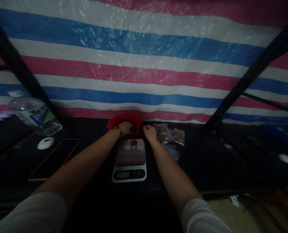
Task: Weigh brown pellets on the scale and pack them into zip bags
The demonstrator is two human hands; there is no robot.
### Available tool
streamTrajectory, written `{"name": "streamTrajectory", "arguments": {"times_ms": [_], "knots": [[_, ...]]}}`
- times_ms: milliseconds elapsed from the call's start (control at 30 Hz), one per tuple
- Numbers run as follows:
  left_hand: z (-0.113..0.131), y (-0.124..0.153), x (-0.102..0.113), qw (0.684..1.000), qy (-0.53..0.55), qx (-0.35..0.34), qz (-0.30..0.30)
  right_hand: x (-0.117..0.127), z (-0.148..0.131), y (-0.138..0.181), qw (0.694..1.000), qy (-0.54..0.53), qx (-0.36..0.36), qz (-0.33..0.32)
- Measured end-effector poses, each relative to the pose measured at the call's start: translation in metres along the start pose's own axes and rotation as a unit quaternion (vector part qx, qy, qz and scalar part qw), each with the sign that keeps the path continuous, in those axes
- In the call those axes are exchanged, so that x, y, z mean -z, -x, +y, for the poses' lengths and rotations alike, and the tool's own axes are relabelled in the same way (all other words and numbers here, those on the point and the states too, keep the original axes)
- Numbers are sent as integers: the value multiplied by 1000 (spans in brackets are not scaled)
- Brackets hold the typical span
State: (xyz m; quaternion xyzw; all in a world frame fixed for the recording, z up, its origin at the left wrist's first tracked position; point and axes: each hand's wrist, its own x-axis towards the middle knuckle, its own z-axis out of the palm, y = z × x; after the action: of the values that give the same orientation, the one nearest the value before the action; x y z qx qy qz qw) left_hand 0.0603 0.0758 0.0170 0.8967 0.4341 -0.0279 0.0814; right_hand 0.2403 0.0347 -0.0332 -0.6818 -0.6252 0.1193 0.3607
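My left hand (126, 127), with a beaded bracelet at its wrist, reaches into a red plastic bag or container (111, 121). Its fingers look curled; what they hold is hidden. Just right of the red rim rests my right hand (150, 132), fingers closed together; I cannot make out anything in them. Between the forearms lies a kitchen scale (130, 158) with a small cup (133, 145) of brown bits on its plate. Beside my right hand are several small clear zip bags (163, 129) with brown contents. Flatter clear bags (171, 151) lie nearer, partly behind my forearm.
On the left stand a large clear bottle (35, 113), a white computer mouse (46, 143) and a phone (54, 160) lying flat. A striped plastic sheet (144, 77) hangs behind the black tabletop (207, 168). Dark slanted bars (238, 82) frame both sides.
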Motion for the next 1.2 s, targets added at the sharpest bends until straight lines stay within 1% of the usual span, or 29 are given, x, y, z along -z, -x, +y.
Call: {"name": "streamTrajectory", "arguments": {"times_ms": [200,433,533,600,667,767,867,1000,1200], "knots": [[-2,6,9,1000,-8,18,8,-1,1,0,1000,-1,4,0],[-4,16,24,999,-26,8,28,-2,3,-3,1000,1,3,-3],[-1,29,33,999,-18,-10,30,-3,3,-3,1000,1,2,-2],[4,43,39,999,6,-25,24,-3,4,-3,1000,2,1,0],[12,60,41,999,30,-18,17,-4,4,-2,1000,1,0,3],[27,85,36,999,49,7,-7,-4,4,-2,1000,-3,0,4],[43,101,24,998,55,12,-14,-3,5,-3,1000,-5,2,2],[60,108,14,999,38,24,4,-3,5,-3,1000,-1,0,1],[72,112,14,998,26,43,28,-3,6,-3,1000,-1,3,-1]]}}
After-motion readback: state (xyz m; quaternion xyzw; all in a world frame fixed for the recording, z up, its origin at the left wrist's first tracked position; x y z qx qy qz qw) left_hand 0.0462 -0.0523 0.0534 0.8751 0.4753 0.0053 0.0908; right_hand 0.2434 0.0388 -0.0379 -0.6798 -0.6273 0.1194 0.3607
